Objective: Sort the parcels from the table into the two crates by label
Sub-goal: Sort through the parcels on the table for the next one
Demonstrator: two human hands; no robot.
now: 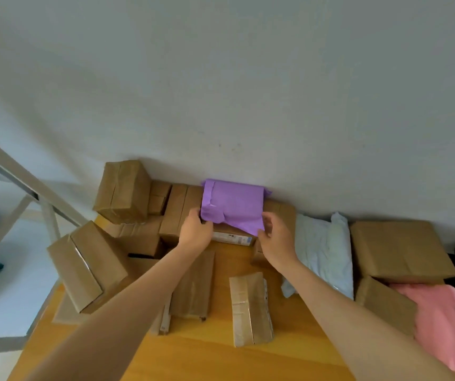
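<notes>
The purple parcel [233, 206] lies atop brown boxes [178, 213] at the desk's [220, 358] 12 o'clock edge, long axis 9-to-3, with left hand [195, 229] and right hand [274, 237] each gripping a near corner, equally close.

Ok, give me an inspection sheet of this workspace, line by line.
Surface: wooden table, parcels crowd its far side.
Job's things: purple parcel atop brown boxes by the wall; pale mailer and pink mailer to the right; crates not seen.
Clutter: nothing seen.
Hands: left hand and right hand each grip the purple parcel's near edge.
Cables: nothing seen.
Surroundings: plain wall behind; pale metal frame at left.
</notes>
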